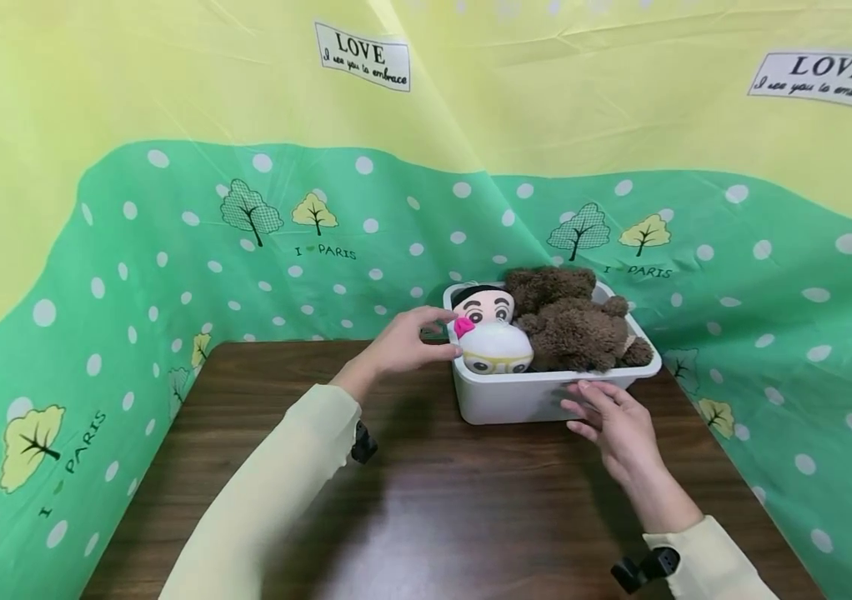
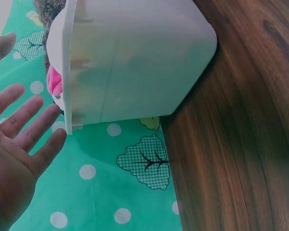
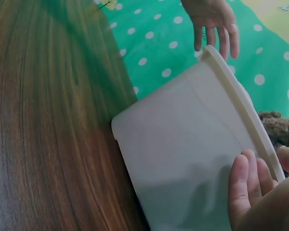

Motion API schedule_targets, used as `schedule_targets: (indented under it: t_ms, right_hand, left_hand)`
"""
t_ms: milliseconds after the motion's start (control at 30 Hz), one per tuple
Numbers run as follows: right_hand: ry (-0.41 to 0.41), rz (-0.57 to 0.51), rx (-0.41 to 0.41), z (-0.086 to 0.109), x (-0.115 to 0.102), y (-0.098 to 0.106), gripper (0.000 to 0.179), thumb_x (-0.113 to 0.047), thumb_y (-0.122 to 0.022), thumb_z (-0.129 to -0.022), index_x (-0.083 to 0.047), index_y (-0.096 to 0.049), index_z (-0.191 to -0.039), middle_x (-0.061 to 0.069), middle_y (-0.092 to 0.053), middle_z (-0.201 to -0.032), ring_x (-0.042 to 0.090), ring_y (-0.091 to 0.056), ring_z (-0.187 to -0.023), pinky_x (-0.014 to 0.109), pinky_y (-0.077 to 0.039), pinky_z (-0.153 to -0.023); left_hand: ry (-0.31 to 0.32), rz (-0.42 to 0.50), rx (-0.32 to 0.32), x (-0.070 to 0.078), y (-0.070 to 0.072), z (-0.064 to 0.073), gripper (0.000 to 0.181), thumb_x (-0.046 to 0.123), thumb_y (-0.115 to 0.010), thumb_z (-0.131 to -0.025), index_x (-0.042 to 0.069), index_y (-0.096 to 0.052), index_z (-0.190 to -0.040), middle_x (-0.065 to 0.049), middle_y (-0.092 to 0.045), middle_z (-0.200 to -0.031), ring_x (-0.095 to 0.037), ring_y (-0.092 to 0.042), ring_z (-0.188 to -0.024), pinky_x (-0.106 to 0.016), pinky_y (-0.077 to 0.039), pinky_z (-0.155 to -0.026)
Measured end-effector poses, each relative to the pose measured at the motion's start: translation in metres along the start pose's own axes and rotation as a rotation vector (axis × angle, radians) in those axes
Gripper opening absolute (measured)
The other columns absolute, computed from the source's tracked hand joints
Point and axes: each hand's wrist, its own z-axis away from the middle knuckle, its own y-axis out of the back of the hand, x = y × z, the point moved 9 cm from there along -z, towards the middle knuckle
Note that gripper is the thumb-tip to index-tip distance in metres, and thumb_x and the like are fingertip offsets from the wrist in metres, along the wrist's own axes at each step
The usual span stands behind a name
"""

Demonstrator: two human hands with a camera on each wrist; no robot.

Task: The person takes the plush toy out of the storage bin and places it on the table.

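A white plastic bin [image 1: 508, 406] stands on the table, filled with toys. Inside it on the left are a round doll head with a black top [image 1: 488, 305] and a white ball-like toy [image 1: 497, 343] with yellow glasses and a pink flower. Brown plush toys [image 1: 576, 329] fill the right side. My left hand [image 1: 405, 340] is at the bin's left rim, thumb and fingers spread, holding nothing. My right hand [image 1: 621, 429] is by the front wall, fingers loosely extended near the rim [image 3: 241, 103]; whether they touch it I cannot tell.
The dark wood table [image 1: 426, 508] extends in front of the bin and to its left. A green and yellow printed cloth [image 1: 321, 200] hangs behind and at both sides, close to the bin's back.
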Motion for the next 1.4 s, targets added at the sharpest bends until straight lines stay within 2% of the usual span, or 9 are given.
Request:
schedule_targets:
  t_ms: [167, 367, 567, 700, 833, 933, 1067, 1167, 1400]
  right_hand:
    - [-0.030, -0.038, 0.000, -0.001, 0.000, 0.002, 0.028, -0.031, -0.070, -0.099, -0.014, -0.058, -0.118, -0.011, -0.078, -0.101, 0.007, -0.075, -0.091, 0.028, -0.061, -0.073]
    - [-0.039, -0.094, -0.004, -0.004, 0.001, 0.002, 0.010, -0.027, -0.065, -0.102, -0.018, -0.065, -0.106, -0.012, -0.078, -0.098, 0.005, -0.072, -0.087, 0.025, -0.058, -0.071]
    - [-0.057, -0.126, -0.008, -0.005, 0.003, 0.000, 0.006, -0.026, -0.065, -0.102, -0.020, -0.068, -0.101, -0.012, -0.078, -0.096, 0.005, -0.071, -0.084, 0.024, -0.056, -0.070]
    - [-0.070, -0.136, -0.012, -0.005, 0.004, -0.004, 0.007, -0.027, -0.067, -0.101, -0.021, -0.069, -0.101, -0.011, -0.078, -0.095, 0.005, -0.070, -0.084, 0.024, -0.056, -0.070]
    - [-0.085, -0.140, 0.003, -0.006, 0.004, -0.005, 0.006, -0.027, -0.068, -0.100, -0.022, -0.071, -0.098, -0.011, -0.078, -0.092, 0.004, -0.069, -0.081, 0.024, -0.056, -0.069]
    - [-0.087, -0.138, 0.016, -0.006, 0.003, -0.005, 0.007, -0.026, -0.068, -0.100, -0.022, -0.072, -0.096, -0.011, -0.078, -0.090, 0.004, -0.068, -0.079, 0.024, -0.055, -0.067]
    - [-0.077, -0.138, 0.036, -0.006, 0.001, -0.003, 0.006, -0.026, -0.070, -0.099, -0.022, -0.072, -0.095, -0.010, -0.078, -0.089, 0.004, -0.069, -0.077, 0.024, -0.055, -0.065]
    - [-0.067, -0.136, 0.055, -0.006, -0.001, 0.000, 0.005, -0.026, -0.072, -0.098, -0.021, -0.073, -0.095, -0.010, -0.079, -0.090, 0.004, -0.070, -0.076, 0.024, -0.056, -0.064]
    - [-0.066, -0.143, 0.067, -0.008, 0.001, 0.003, 0.008, -0.024, -0.072, -0.097, -0.019, -0.074, -0.091, -0.010, -0.079, -0.089, 0.004, -0.071, -0.074, 0.024, -0.056, -0.061]
  left_hand:
    - [0.018, -0.038, -0.033, 0.004, -0.009, -0.013, 0.067, 0.048, -0.079, -0.087, 0.020, -0.059, -0.145, -0.003, -0.060, -0.141, -0.020, -0.060, -0.123, -0.040, -0.055, -0.096]
    - [0.022, -0.076, -0.075, 0.008, -0.019, -0.033, 0.068, 0.048, -0.080, -0.087, 0.019, -0.059, -0.145, 0.000, -0.063, -0.129, -0.024, -0.060, -0.116, -0.034, -0.055, -0.086]
    - [0.014, -0.108, -0.083, 0.010, -0.026, -0.046, 0.058, 0.042, -0.081, -0.088, 0.019, -0.066, -0.139, 0.001, -0.069, -0.117, -0.018, -0.063, -0.107, -0.031, -0.054, -0.082]
    - [0.018, -0.155, -0.093, 0.011, -0.032, -0.049, 0.057, 0.039, -0.082, -0.087, 0.017, -0.067, -0.137, 0.001, -0.071, -0.123, -0.015, -0.063, -0.111, -0.031, -0.055, -0.090]
    - [0.016, -0.242, -0.104, 0.016, -0.040, -0.051, 0.058, 0.040, -0.083, -0.087, 0.017, -0.067, -0.138, 0.001, -0.069, -0.133, -0.014, -0.063, -0.120, -0.031, -0.053, -0.099]
    - [0.015, -0.320, -0.094, 0.019, -0.043, -0.053, 0.062, 0.044, -0.084, -0.085, 0.019, -0.066, -0.139, 0.003, -0.069, -0.135, -0.014, -0.063, -0.120, -0.033, -0.053, -0.099]
    - [-0.002, -0.432, -0.074, 0.023, -0.048, -0.054, 0.067, 0.050, -0.085, -0.080, 0.022, -0.067, -0.138, 0.006, -0.070, -0.132, -0.015, -0.064, -0.117, -0.043, -0.048, -0.098]
    - [-0.018, -0.484, -0.051, 0.025, -0.051, -0.056, 0.064, 0.051, -0.085, -0.080, 0.024, -0.068, -0.135, 0.007, -0.072, -0.129, -0.014, -0.065, -0.115, -0.046, -0.044, -0.094]
    - [-0.068, -0.480, 0.006, 0.031, -0.052, -0.056, 0.046, 0.042, -0.083, -0.085, 0.023, -0.074, -0.126, 0.009, -0.075, -0.120, -0.014, -0.067, -0.108, -0.039, -0.049, -0.093]
